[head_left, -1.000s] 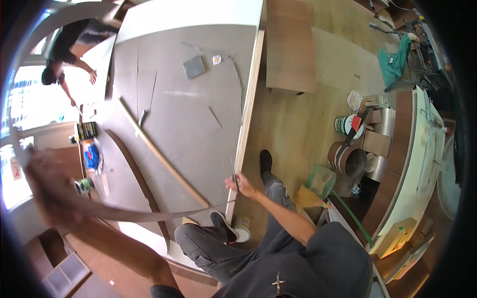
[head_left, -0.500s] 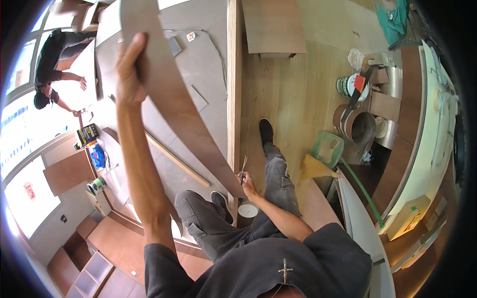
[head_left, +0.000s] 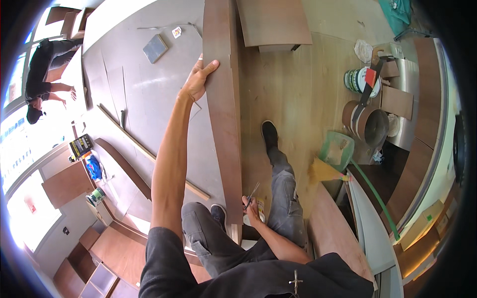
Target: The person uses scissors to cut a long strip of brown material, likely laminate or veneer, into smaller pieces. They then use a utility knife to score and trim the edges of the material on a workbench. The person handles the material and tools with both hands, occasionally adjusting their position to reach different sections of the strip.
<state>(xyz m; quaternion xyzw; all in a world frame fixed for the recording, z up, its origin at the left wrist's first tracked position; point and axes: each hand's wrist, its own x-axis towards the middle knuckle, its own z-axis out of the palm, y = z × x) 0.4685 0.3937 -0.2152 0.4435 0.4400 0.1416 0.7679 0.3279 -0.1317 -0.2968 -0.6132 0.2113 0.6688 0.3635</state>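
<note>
Brown strip (head_left: 223, 129) lies along the board's (head_left: 144, 89) right edge. Left hand (head_left: 198, 82) grips the strip's left side, thumb on top; right hand (head_left: 253, 211) grasps scissors (head_left: 254, 189) beside its near end. Keep the strip flat and aligned; keep blades clear. Surroundings, left to right: co-worker (head_left: 42, 77), board bearing a block (head_left: 155, 48), wood floor (head_left: 283, 89), broom (head_left: 324, 171), bucket (head_left: 354, 81).

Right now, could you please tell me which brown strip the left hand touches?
The long straight strip along the right edge of the table, under the thumb of the left hand; the other, a curved strip, lies farther left.
</note>
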